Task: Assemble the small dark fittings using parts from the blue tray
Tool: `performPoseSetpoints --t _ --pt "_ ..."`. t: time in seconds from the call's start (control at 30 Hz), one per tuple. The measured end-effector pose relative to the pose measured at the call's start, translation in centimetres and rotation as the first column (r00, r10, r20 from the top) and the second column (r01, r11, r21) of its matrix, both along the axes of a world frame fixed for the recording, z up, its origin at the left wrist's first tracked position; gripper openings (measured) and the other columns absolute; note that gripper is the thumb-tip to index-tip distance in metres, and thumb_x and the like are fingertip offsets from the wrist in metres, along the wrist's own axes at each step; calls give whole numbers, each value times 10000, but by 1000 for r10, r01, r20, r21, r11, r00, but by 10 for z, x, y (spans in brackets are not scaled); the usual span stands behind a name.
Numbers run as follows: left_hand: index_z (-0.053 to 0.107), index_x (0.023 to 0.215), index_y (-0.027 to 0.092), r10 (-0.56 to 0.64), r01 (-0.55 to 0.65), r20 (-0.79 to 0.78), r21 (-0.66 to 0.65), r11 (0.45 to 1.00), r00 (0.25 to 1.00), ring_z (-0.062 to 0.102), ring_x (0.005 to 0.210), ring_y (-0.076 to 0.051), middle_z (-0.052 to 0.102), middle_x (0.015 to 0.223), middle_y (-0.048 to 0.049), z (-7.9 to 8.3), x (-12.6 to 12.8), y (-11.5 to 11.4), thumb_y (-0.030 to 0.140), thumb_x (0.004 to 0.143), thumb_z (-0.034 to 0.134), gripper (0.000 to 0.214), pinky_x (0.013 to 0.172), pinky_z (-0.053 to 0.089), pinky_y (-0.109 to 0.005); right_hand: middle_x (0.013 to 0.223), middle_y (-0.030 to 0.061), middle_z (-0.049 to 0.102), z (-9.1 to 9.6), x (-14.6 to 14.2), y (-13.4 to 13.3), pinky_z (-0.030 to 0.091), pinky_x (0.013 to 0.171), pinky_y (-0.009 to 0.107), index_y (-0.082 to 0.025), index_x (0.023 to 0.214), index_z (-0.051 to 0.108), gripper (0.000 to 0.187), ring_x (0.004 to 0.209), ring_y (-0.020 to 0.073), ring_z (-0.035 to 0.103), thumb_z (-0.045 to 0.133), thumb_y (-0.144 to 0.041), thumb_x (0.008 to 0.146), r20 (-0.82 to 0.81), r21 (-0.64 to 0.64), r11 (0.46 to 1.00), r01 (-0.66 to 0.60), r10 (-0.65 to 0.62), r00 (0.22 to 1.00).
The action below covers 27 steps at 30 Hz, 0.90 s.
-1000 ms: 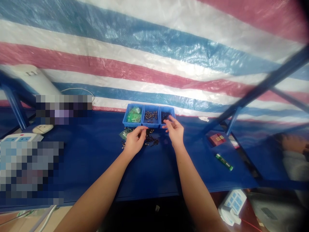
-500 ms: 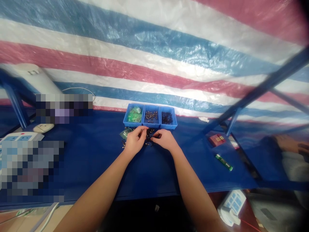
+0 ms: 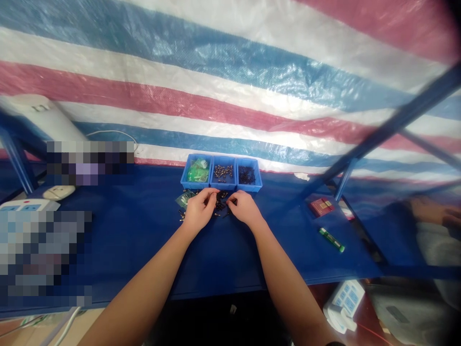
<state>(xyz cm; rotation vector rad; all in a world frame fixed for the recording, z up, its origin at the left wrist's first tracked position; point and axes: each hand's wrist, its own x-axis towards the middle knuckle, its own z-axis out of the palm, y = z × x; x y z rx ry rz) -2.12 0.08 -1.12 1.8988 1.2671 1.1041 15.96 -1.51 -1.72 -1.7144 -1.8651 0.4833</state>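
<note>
Both hands meet over a heap of small dark screws (image 3: 221, 205) on the blue table (image 3: 223, 250). My left hand (image 3: 198, 210) is curled, its fingertips pinched at the heap's left edge. My right hand (image 3: 243, 206) is curled too, with fingertips pinched on a small dark piece I cannot make out. Just behind the heap stand three joined blue bins: the left bin (image 3: 196, 172) holds green bags, the middle bin (image 3: 223, 173) brownish screws, the right bin (image 3: 248, 175) black screws. A small green bag (image 3: 183, 198) lies by my left hand.
A red box (image 3: 321, 206) and a green stick-like item (image 3: 331, 240) lie to the right. A blue frame bar (image 3: 378, 134) slants across the right. A white power strip (image 3: 25, 205) and white mouse (image 3: 57, 192) sit at left. A striped tarp (image 3: 230, 86) hangs behind. Another person's hand (image 3: 432, 214) shows at far right.
My right hand has come back from the right bin to the screw heap and closed beside the left hand. The left hand has stayed in place.
</note>
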Motion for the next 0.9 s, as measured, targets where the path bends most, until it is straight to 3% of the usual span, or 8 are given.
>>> performPoseSetpoints --t 0.17,0.33,0.5,0.73,0.9 --pt "658 1032 201 -14 14 2 -4 1000 1000 572 551 -120 620 641 5 0 0 0 370 917 461 283 539 448 -210 857 55 622 -3 1 1 465 775 295 -188 805 657 101 827 181 586 572 -191 860 -1 37 999 30 -30 1000" --pt "655 1036 200 -17 17 -5 2 1000 1000 553 534 -116 613 634 7 1 0 -1 378 920 453 294 528 439 -210 913 66 623 -6 2 2 477 801 300 -197 913 703 117 846 189 596 640 -208 815 0 0 1000 17 -17 1000" --pt "655 1038 206 -13 13 -22 1 1000 1000 543 521 -112 604 623 14 0 0 -1 381 923 453 291 524 430 -209 917 68 633 -5 0 1 478 812 295 -198 841 700 140 857 189 604 573 -140 823 8 8 999 54 -54 999" --pt "654 1089 206 -32 32 -25 22 999 999 528 545 -108 576 628 23 -4 0 2 413 908 493 319 578 440 -217 910 32 685 9 -7 -3 493 791 290 -204 970 642 180 809 166 627 478 -203 896 -229 205 977 52 -3 973" --pt "651 1101 210 -32 34 -42 55 998 999 497 538 -100 543 621 38 -4 1 4 439 893 520 336 583 431 -212 955 53 697 18 -11 -6 499 722 289 -207 985 662 188 837 181 630 498 -251 905 -259 265 963 41 30 965"
